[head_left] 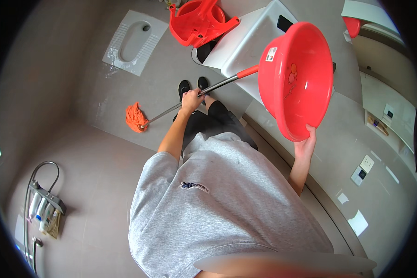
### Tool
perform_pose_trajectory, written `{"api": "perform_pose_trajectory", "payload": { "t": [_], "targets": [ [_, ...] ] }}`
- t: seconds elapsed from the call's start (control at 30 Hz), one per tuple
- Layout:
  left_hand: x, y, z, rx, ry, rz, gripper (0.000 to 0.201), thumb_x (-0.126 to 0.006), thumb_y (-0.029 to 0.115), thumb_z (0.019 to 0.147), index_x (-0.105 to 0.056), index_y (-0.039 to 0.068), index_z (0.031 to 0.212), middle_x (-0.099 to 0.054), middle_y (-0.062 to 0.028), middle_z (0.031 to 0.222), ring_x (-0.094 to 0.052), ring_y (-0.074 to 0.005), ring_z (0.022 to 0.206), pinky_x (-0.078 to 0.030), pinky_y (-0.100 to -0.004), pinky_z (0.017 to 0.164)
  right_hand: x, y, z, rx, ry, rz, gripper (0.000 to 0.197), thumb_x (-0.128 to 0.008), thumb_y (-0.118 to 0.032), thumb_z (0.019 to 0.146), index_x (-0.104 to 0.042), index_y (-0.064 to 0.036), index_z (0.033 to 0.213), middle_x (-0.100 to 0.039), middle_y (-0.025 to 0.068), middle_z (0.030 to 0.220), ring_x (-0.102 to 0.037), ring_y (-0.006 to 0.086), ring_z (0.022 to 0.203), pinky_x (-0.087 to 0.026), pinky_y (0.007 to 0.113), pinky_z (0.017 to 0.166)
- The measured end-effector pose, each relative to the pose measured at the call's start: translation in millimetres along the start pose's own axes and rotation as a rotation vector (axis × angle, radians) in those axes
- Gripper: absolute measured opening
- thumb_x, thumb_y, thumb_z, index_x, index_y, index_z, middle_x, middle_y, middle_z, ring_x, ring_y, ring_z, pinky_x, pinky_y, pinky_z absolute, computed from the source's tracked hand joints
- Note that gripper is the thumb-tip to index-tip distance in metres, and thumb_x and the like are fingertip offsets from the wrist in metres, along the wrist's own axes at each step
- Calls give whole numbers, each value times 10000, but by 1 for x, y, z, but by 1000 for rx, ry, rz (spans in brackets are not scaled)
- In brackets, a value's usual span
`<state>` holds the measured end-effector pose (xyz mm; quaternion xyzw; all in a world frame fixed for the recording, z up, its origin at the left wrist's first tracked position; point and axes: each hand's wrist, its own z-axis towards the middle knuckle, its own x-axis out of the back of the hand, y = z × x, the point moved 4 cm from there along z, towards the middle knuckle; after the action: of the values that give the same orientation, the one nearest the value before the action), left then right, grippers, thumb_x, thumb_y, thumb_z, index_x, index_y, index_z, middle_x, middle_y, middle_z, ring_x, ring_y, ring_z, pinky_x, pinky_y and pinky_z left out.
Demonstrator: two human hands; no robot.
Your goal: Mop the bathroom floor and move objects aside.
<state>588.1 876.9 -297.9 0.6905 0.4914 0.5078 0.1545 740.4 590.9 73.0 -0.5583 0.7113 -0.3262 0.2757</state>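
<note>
My left hand (190,100) is wrapped around the metal pole of a mop (171,109), in front of my dark shorts. The orange mop head (135,117) rests on the floor to the left. The pole slants up to the right, and its red grip end reaches the side of a red plastic basin (306,78). My right hand (306,142) grips the basin's rim at its near edge. The basin is tipped on its side with its hollow facing right; nothing shows inside but a small printed picture. Whether the pole touches the basin, I cannot tell.
A white sink (245,48) stands ahead, with a black phone (284,23) on its edge. Beside it lies a tipped red plastic stool (201,25). A white squat toilet (135,41) is set into the floor at far left. Bottles fill a shower shelf (46,204).
</note>
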Motion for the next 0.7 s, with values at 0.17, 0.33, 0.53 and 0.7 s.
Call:
{"api": "perform_pose_trajectory", "payload": {
  "t": [0.17, 0.33, 0.53, 0.7],
  "targets": [
    [-7, -6, 6, -28, -85, 0, 278, -662, 307, 800, -632, 81, 958, -684, -125, 905, -644, -326, 912, -469, -458, 818, -36, -24, 29, 61, -72, -54, 485, -559, -163, 874, -441, -24, 1324, -541, 89, 1296, -527, 229, 1190, -440, 388, 996],
    [-2, -10, -8, 168, 22, 44, 253, -651, 211, 779, -611, 104, 1005, -680, -115, 923, -639, -321, 931, -466, -470, 810, -45, -48, 61, 107, -138, -96, 473, -585, -183, 854, -481, -8, 1281, -550, 92, 1271, -537, 221, 1165, -433, 381, 974],
    [19, -7, -34, 192, 41, 65, 297, -521, 45, 797, -626, 156, 1052, -673, -123, 980, -614, -334, 999, -470, -499, 835, -70, -73, 95, 194, -228, -141, 480, -601, -172, 852, -475, 9, 1278, -535, 96, 1265, -543, 216, 1148, -467, 374, 935],
    [23, -2, -31, 248, 18, 96, 324, -484, 76, 815, -683, 170, 1052, -689, -147, 967, -639, -347, 967, -496, -460, 847, -90, -87, 107, 211, -290, -162, 483, -604, -165, 853, -469, 17, 1280, -529, 99, 1266, -545, 219, 1141, -487, 368, 906]
  ]
}}
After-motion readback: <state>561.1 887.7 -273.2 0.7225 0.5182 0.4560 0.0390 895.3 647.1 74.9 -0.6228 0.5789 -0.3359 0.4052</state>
